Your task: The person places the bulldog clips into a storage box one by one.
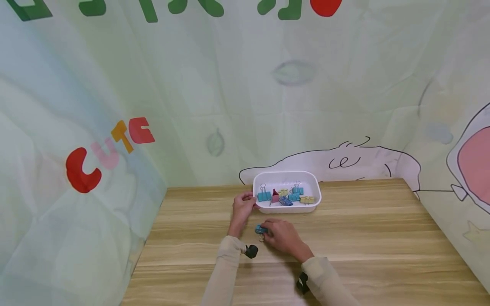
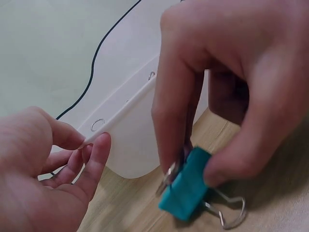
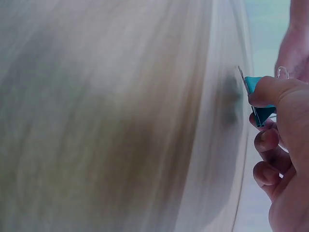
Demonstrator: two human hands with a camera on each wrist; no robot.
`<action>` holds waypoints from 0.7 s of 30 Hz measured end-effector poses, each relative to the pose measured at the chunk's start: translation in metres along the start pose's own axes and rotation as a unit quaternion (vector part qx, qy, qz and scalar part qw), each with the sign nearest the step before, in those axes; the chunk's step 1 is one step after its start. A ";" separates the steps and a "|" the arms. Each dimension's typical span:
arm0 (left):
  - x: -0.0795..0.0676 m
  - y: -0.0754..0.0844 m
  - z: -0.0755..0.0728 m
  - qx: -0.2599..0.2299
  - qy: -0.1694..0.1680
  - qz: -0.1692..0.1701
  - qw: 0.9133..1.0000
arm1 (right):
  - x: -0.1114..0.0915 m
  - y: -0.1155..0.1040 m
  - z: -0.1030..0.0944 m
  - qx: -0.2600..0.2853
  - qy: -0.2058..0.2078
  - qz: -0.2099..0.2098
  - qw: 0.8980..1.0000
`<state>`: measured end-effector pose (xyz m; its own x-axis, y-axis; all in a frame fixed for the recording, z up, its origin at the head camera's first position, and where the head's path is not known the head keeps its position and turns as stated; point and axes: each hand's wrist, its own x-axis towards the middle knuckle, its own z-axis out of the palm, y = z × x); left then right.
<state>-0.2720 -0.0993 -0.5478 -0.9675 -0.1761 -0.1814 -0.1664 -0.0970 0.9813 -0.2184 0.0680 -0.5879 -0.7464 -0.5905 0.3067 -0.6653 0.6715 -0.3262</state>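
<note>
A white tray [image 1: 287, 209] stands at the back of the wooden table, with several binder clips inside in teal, blue, yellow and pinkish red. At its left end my left hand [image 1: 243, 208] pinches the rim between thumb and fingers, which the left wrist view shows closely. In front of the tray, my right hand [image 1: 284, 236] holds a teal binder clip [image 2: 187, 186] between thumb and fingers. Wire handles stick out from both sides of that clip. In the right wrist view the same clip [image 3: 260, 108] is partly covered by the thumb.
The wooden table [image 1: 383, 238] extends to both sides and towards me. A printed cloth backdrop [image 1: 249, 106] rises right behind the tray and along the left. Dark wrist-worn pieces [image 1: 251, 251] sit by both sleeves.
</note>
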 end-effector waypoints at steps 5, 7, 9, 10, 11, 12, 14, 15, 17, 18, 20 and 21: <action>0.000 -0.001 -0.001 0.001 -0.004 0.010 1.000 | 0.000 0.005 -0.008 0.005 0.019 -0.010 1.000; 0.000 -0.001 -0.001 0.003 -0.007 0.011 1.000 | 0.002 0.006 -0.014 0.001 0.022 -0.012 1.000; 0.000 -0.001 -0.002 0.005 -0.008 0.010 1.000 | 0.004 0.007 -0.021 -0.003 0.024 -0.012 1.000; 0.000 -0.001 -0.002 0.006 -0.008 0.008 1.000 | 0.006 0.007 -0.025 -0.005 0.023 -0.011 1.000; 0.000 -0.001 -0.002 0.006 -0.008 0.008 1.000 | 0.008 0.007 -0.028 -0.007 0.024 -0.010 1.000; 0.000 -0.001 -0.002 0.007 -0.008 0.008 1.000 | 0.010 0.007 -0.032 -0.006 0.023 -0.009 1.000; 0.000 -0.002 -0.002 0.009 -0.008 0.006 1.000 | 0.013 0.007 -0.040 -0.005 0.022 -0.008 1.000; 0.000 -0.002 -0.002 0.009 -0.007 0.005 1.000 | 0.014 0.007 -0.043 -0.004 0.023 -0.009 1.000; 0.001 -0.003 -0.002 0.012 -0.004 0.004 1.000 | 0.017 0.007 -0.050 -0.002 0.022 -0.008 1.000; 0.001 -0.003 -0.002 0.014 -0.003 0.003 1.000 | 0.018 0.007 -0.052 -0.001 0.022 -0.008 1.000; 0.001 -0.004 -0.002 0.016 0.000 0.002 1.000 | 0.020 0.007 -0.058 -0.010 0.026 -0.006 1.000; 0.001 -0.004 -0.001 0.016 0.001 0.003 1.000 | 0.021 0.007 -0.060 -0.014 0.029 -0.005 0.999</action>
<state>-0.2722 -0.1006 -0.5522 -0.9683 -0.1778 -0.1756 -0.1667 -0.0640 0.9839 -0.2380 0.0876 -0.5303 -0.7366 -0.5720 0.3610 -0.6722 0.6778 -0.2978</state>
